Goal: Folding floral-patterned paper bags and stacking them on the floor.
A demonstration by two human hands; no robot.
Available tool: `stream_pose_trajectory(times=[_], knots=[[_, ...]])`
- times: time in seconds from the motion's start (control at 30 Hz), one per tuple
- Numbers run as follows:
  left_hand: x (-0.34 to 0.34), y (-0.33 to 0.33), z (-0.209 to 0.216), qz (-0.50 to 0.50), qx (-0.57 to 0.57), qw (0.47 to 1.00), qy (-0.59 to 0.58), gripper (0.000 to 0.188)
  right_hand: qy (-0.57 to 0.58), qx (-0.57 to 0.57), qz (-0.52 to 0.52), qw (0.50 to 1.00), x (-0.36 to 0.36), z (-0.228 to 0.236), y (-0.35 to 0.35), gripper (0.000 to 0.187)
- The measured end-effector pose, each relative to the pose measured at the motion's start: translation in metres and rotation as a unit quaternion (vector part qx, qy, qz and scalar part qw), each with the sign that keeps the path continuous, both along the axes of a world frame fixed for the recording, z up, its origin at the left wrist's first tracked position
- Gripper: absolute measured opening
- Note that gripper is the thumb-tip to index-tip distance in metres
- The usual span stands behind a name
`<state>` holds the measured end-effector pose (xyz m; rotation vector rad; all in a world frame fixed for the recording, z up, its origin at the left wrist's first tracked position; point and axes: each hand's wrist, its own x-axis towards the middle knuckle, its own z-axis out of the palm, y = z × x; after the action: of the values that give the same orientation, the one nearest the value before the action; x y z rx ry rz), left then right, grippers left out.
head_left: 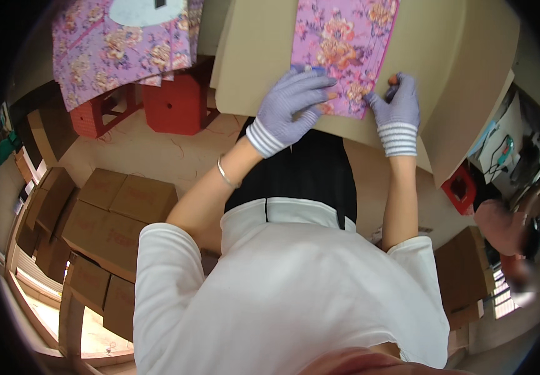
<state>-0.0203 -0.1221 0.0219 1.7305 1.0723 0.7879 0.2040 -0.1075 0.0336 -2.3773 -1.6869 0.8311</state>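
Note:
A pink-purple floral panel (339,50) lies on a beige board surface in front of me. My left hand (289,106), in a lavender knit glove with a striped cuff, rests on the panel's left near part with the fingers stretched across it. A small bit of blue shows at its fingertips; I cannot make out what it is. My right hand (398,112), gloved alike, is at the panel's right edge. Its thumb touches that edge, and its fingers are bent but apart from the thumb. Both gloves leave some fingertips bare.
A stack of similar floral pieces (120,53) lies at the far left, above red plastic stools (175,103). Brown cartons (104,219) are piled at the left, with another carton (464,272) at the right. A beige board (476,94) rises at the right of the surface.

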Motion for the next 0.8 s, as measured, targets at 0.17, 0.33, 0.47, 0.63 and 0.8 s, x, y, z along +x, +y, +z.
stream_pose_trajectory(times=[0.17, 0.33, 0.47, 0.63, 0.8], knots=[[0.001, 0.031, 0.028, 0.198, -0.621, 0.715, -0.253, 0.042, -0.007, -0.041, 0.026, 0.999, 0.001, 0.01, 0.006, 0.053], [0.006, 0.085, 0.013, 0.252, -0.679, 0.592, -0.352, 0.043, -0.016, -0.06, 0.029, 0.998, -0.001, 0.017, 0.009, 0.05], [0.012, 0.157, 0.001, 0.264, -0.656, 0.556, -0.437, 0.045, -0.017, -0.078, 0.03, 0.996, 0.002, 0.017, 0.011, 0.049], [0.023, 0.241, 0.004, 0.298, -0.624, 0.565, -0.451, 0.046, -0.003, -0.079, 0.032, 0.996, 0.002, 0.021, 0.012, 0.048], [0.026, 0.304, -0.007, 0.251, -0.598, 0.617, -0.446, 0.041, 0.005, -0.085, 0.03, 0.996, 0.004, 0.022, 0.013, 0.047]])
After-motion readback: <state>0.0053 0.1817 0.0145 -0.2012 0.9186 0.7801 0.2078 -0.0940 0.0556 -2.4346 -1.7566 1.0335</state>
